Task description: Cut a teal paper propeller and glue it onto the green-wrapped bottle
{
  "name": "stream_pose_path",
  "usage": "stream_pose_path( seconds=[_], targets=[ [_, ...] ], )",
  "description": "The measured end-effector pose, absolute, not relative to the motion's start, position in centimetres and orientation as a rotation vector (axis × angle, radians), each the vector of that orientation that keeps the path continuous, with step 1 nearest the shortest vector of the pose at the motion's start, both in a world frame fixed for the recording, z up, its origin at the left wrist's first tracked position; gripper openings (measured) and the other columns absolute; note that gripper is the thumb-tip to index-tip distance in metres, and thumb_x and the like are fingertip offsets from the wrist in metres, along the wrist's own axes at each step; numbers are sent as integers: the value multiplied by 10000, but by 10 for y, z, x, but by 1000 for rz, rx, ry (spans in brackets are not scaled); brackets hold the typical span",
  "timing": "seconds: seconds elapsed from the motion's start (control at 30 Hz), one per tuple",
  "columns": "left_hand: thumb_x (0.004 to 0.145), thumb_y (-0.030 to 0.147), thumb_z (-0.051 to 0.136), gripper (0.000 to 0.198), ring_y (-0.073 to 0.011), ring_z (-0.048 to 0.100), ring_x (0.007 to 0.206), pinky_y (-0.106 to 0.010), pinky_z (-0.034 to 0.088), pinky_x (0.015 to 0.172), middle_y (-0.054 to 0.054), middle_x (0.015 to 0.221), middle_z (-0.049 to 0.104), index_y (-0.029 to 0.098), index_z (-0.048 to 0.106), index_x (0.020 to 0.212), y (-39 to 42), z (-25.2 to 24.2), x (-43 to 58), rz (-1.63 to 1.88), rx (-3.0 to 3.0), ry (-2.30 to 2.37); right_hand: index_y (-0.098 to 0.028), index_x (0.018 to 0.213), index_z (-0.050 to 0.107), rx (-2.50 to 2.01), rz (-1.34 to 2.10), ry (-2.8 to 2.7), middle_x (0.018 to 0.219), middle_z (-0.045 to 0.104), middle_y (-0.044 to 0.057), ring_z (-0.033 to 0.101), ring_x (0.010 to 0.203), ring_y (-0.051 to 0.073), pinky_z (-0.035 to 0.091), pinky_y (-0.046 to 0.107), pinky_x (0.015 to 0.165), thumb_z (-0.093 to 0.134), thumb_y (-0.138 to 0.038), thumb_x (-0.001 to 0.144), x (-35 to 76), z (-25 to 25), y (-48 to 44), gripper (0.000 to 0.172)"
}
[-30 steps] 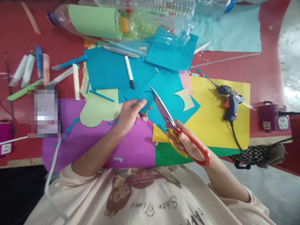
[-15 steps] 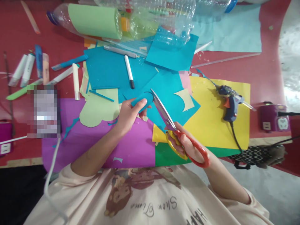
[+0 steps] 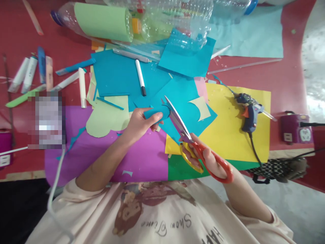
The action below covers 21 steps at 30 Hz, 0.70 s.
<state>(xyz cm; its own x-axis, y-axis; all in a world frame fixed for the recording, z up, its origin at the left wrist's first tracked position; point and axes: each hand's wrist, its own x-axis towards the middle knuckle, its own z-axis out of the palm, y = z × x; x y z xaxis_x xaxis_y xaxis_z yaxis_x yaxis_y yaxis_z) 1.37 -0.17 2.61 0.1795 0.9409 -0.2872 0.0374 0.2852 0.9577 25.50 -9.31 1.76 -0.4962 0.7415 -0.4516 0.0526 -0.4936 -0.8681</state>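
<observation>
Between thumb and fingers, my left hand (image 3: pixel 142 122) pinches a small piece of blue paper (image 3: pixel 164 111) that has a dark curved line along its edge. My right hand (image 3: pixel 203 154) grips a pair of scissors (image 3: pixel 179 123) by the red and yellow handles. The blades point up and to the left, right beside the outer edge of the blue piece, parted slightly near the tips. Under both hands lie larger blue sheets (image 3: pixel 182 91). A pale green cut-out (image 3: pixel 108 118) with a rounded outline rests left of my left hand.
A glue gun (image 3: pixel 250 117) lies on yellow paper (image 3: pixel 228 135) at the right. Clear plastic bottles (image 3: pixel 175 17) line the back. Several markers (image 3: pixel 29 75) are scattered left, near a blurred phone-like object (image 3: pixel 49 122). A white marker (image 3: pixel 140 76) sits on blue paper. Purple paper (image 3: pixel 144 159) covers the front.
My left hand has shifted slightly right with the blue piece, which is turned a little. The scissors' red handle has swung outward to the right, and a small strip now shows by the blade tips.
</observation>
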Motion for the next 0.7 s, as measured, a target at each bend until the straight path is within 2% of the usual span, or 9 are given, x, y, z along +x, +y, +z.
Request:
stream_pose_path(
  seconds=[0.2,0.37,0.7],
  targets=[
    [715,371,658,330,-124,582,473,-218,483,459,18,407,507,198,516,472,0,29,11,854,1116,1197,-314,1386,440,-1221,2067,-1153,724,447,-17,313,500,99,330,226,403,395,-811,816,248,17,-92,758],
    [690,351,649,324,-93,530,418,-249,560,574,47,403,491,209,462,467,1,28,13,917,1051,1197,-293,1348,462,-1282,2045,-1157,710,417,-15,341,514,106,314,224,408,422,-837,778,248,20,-92,789],
    [676,378,629,335,-60,464,383,-264,571,622,69,410,462,208,426,471,1,24,16,941,1013,1255,-248,1140,535,-1274,2037,-1191,724,401,-26,273,520,90,258,234,406,499,-815,761,243,29,-86,683]
  ],
)
